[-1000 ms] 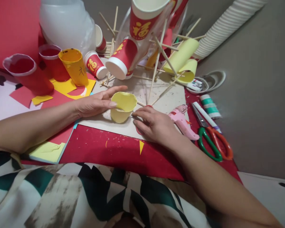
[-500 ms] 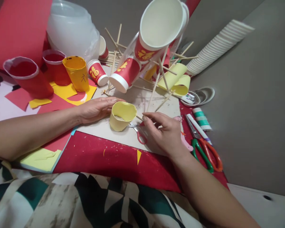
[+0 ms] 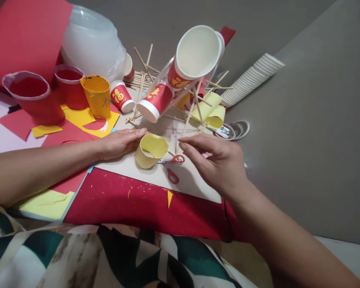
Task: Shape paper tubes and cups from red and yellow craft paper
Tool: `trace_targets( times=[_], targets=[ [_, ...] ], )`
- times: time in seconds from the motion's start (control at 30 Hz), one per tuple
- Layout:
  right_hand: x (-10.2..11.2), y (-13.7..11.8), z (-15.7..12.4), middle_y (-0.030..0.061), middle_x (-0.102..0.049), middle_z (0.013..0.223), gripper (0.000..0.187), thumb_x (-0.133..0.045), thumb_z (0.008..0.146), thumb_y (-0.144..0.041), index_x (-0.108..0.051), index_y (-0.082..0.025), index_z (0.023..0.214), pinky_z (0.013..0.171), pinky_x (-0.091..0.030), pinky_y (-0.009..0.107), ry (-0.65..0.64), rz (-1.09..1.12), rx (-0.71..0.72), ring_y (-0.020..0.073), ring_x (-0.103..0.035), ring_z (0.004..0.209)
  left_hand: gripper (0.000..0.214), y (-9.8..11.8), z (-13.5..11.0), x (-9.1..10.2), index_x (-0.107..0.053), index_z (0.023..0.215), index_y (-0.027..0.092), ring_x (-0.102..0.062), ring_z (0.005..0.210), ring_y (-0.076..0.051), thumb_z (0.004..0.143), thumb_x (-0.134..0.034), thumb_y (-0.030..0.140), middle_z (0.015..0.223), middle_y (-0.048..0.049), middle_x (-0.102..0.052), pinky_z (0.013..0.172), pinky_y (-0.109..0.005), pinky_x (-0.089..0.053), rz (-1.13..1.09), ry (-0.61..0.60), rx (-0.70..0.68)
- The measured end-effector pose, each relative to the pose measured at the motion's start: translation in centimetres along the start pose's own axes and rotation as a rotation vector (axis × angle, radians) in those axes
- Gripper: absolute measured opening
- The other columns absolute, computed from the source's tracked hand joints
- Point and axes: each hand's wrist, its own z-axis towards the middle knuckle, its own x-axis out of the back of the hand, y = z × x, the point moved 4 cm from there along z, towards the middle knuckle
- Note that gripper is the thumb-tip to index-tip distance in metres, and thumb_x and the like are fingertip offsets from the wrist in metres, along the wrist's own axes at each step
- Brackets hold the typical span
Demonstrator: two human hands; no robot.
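A short pale yellow paper ring (image 3: 145, 157) stands slightly tilted over the pale board (image 3: 195, 184), its open top facing me. My left hand (image 3: 120, 144) holds it from the left, thumb on the near side and the other fingertips hidden behind the paper. A thin wooden stick (image 3: 171, 153) sticks out from the ring's right side. To the right of that stick end, apart from it, my right hand (image 3: 216, 160) is closed in a pinch. Whatever lies between its fingertips is too small to make out. Small red-handled scissors (image 3: 173, 176) lie open below the ring.
Behind stands a frame of wooden sticks (image 3: 196, 106) with red-and-white paper cups (image 3: 159, 100) and yellow paper rolls (image 3: 207, 106). A stack of cups (image 3: 252, 80) leans at right. Red paper tubes (image 3: 46, 106), an orange tube (image 3: 97, 98) and paper scraps (image 3: 72, 138) lie left.
My right hand has let go of the stick end and drawn away to the right. The left hand stays at the yellow ring. The view has shifted slightly.
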Motion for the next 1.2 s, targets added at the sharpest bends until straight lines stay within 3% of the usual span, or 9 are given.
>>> trace_targets(
  times=[0.1,0.33,0.43,0.63,0.73,0.83,1.0,1.2],
  targets=[
    [-0.7,0.0,2.2,0.0086,-0.079,0.087,0.015,-0.066,0.092,-0.02,-0.081,-0.016,0.093,0.067,-0.053,0.028,-0.089,-0.024,0.065,0.0186,-0.072,0.077,0.038,-0.1,0.1,-0.1,-0.071,0.114,0.01,-0.061,0.127,-0.027,0.099,-0.058,0.043,0.125,-0.0151,-0.072,0.118,-0.041,-0.038,0.011,-0.008,-0.001],
    [-3.2,-0.3,5.1,0.0069,-0.078,0.086,0.014,-0.068,0.089,-0.02,-0.081,-0.015,0.091,0.065,-0.047,0.027,-0.376,-0.044,-0.071,0.017,-0.069,0.073,0.041,0.0,-0.2,-0.3,-0.072,0.109,0.01,-0.066,0.118,-0.027,0.096,-0.061,0.047,0.118,-0.0146,-0.074,0.112,-0.042,-0.043,0.045,0.002,-0.013],
    [-3.5,-0.9,5.5,0.0064,-0.076,0.08,0.015,-0.065,0.088,-0.016,-0.079,-0.013,0.087,0.062,-0.043,0.026,-0.45,-0.111,-0.065,0.0147,-0.065,0.067,0.044,0.0,-0.3,-0.4,-0.073,0.106,0.011,-0.068,0.111,-0.026,0.093,-0.065,0.052,0.113,-0.0144,-0.075,0.107,-0.041,-0.045,0.049,0.004,-0.022],
    [-4.2,-1.1,5.5,0.0071,-0.071,0.074,0.02,-0.056,0.086,-0.015,-0.075,-0.012,0.08,0.061,-0.037,0.026,-0.414,-0.247,0.111,0.014,-0.058,0.064,0.041,1.2,-0.8,-0.6,-0.075,0.095,0.014,-0.069,0.091,-0.018,0.083,-0.078,0.053,0.096,-0.0065,-0.077,0.091,-0.032,-0.05,0.071,0.048,-0.095],
    [-4.5,-1.3,5.3,0.0058,-0.068,0.07,0.022,-0.054,0.086,-0.017,-0.073,-0.013,0.076,0.059,-0.034,0.025,-0.393,-0.267,0.165,0.0129,-0.053,0.061,0.036,2.5,-1.3,-0.6,-0.076,0.087,0.015,-0.067,0.081,-0.013,0.078,-0.083,0.048,0.087,-0.0021,-0.076,0.081,-0.026,-0.05,0.158,0.134,-0.167],
    [-4.8,-1.6,5.3,0.0059,-0.068,0.071,0.022,-0.055,0.088,-0.018,-0.073,-0.013,0.077,0.059,-0.034,0.026,-0.401,-0.258,0.174,0.0132,-0.054,0.062,0.03,3.7,-1.7,-0.6,-0.077,0.084,0.014,-0.067,0.078,-0.014,0.077,-0.081,0.043,0.084,-0.0018,-0.075,0.078,-0.027,-0.052,0.323,0.207,-0.225],
    [-5.1,-2.0,5.4,0.007,-0.07,0.074,0.021,-0.057,0.09,-0.019,-0.076,-0.014,0.083,0.061,-0.034,0.026,-0.419,-0.227,0.113,0.0148,-0.058,0.065,0.021,4.7,-1.9,-1.0,-0.076,0.093,0.014,-0.07,0.083,-0.017,0.076,-0.072,0.025,0.093,-0.0042,-0.078,0.079,-0.03,-0.056,0.592,0.198,-0.242],
    [-4.8,-2.9,5.4,0.0075,-0.075,0.079,0.017,-0.061,0.091,-0.016,-0.078,-0.014,0.089,0.065,-0.036,0.026,-0.459,-0.227,0.105,0.0153,-0.062,0.07,0.015,5.3,-2.7,-1.5,-0.075,0.079,0.013,-0.066,0.07,-0.016,0.08,-0.067,0.025,0.076,-0.0058,-0.076,0.063,-0.025,-0.05,0.854,0.221,-0.283]
  ],
)
